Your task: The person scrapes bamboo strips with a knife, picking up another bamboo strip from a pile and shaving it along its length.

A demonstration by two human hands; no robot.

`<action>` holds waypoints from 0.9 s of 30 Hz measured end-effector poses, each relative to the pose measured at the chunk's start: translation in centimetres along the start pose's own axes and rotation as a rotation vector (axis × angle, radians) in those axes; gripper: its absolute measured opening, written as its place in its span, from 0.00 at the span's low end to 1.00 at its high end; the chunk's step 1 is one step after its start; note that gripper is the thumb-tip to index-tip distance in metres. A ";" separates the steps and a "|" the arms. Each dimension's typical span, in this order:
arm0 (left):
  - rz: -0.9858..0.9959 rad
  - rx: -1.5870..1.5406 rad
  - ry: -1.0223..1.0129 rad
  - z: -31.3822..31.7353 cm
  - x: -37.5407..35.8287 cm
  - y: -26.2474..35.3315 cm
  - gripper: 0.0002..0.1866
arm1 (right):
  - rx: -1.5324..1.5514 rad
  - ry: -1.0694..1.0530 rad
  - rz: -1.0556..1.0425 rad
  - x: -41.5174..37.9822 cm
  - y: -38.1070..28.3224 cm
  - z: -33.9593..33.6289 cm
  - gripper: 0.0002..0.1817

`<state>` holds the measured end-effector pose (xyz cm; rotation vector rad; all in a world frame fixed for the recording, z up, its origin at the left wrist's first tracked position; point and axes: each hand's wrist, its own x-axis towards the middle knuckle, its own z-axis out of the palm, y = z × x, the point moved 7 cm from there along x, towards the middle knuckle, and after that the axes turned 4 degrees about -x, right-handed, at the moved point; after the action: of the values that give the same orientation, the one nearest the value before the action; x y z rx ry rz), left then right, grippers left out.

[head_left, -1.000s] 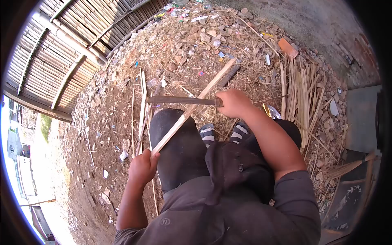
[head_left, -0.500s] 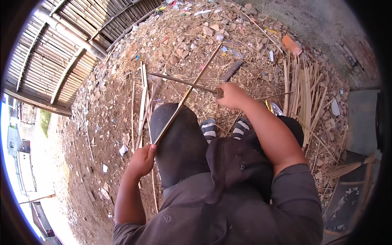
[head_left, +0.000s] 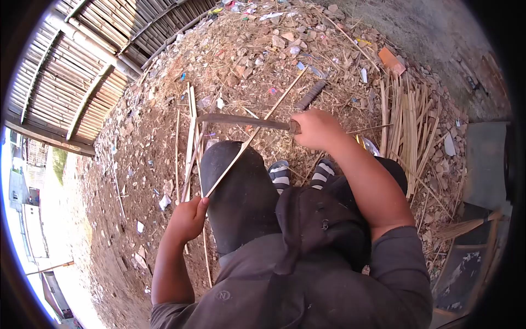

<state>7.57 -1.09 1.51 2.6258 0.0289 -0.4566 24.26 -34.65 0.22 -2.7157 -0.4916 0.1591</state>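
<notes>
A long thin bamboo strip [head_left: 259, 129] slants from the lower left up over my left knee. Its lower end is pinched in my left hand [head_left: 189, 219], thumb on top. My right hand [head_left: 318, 130] is wrapped round the handle of a long knife [head_left: 241, 119], which points left with its blade nearly level and crosses the strip. Whether blade and strip touch, I cannot tell. Just above my right hand, a dark ridged rod [head_left: 311, 95] lies on the ground.
Split bamboo strips [head_left: 408, 126] are heaped at the right, below an orange brick [head_left: 391, 61]. More strips [head_left: 192, 137] lie left of my knee. Stones and litter cover the ground. A bamboo wall [head_left: 82, 66] stands upper left, and a broom [head_left: 466, 225] lies at the right.
The knife blade has turned from slanting to nearly level, its tip lower. The strip's far end has dropped and shifted slightly right. My left hand has hardly moved.
</notes>
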 end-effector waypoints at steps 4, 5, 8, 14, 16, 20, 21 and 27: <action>0.007 0.042 0.036 0.6 0.2 -0.1 0.29 | 0.145 -0.009 0.061 1.2 3.3 2.8 0.15; 0.001 0.043 0.035 0.3 0.4 0.1 0.29 | 0.226 0.055 0.103 2.3 5.2 2.6 0.16; -0.012 0.064 0.022 -0.3 0.1 -0.2 0.31 | 0.112 -0.030 0.098 1.2 3.8 0.7 0.17; 0.019 0.060 0.026 0.7 0.5 -0.7 0.31 | 0.261 0.004 0.087 1.5 5.0 2.6 0.15; 0.023 0.064 0.028 0.0 0.4 -0.1 0.31 | 0.169 -0.058 0.165 1.3 6.1 1.2 0.16; 0.046 0.051 0.040 -0.3 0.0 0.4 0.30 | 0.051 -0.069 0.104 -0.4 3.0 -0.2 0.14; 0.056 0.050 0.044 -0.2 0.1 0.3 0.30 | 0.002 -0.051 0.055 -0.8 1.6 -0.1 0.13; 0.005 0.061 0.049 -0.5 0.0 1.0 0.29 | 0.085 -0.137 0.152 1.3 5.9 0.7 0.18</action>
<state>7.82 -1.76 2.42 2.6959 0.0249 -0.3972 27.23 -39.05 -2.70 -2.6687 -0.3084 0.4000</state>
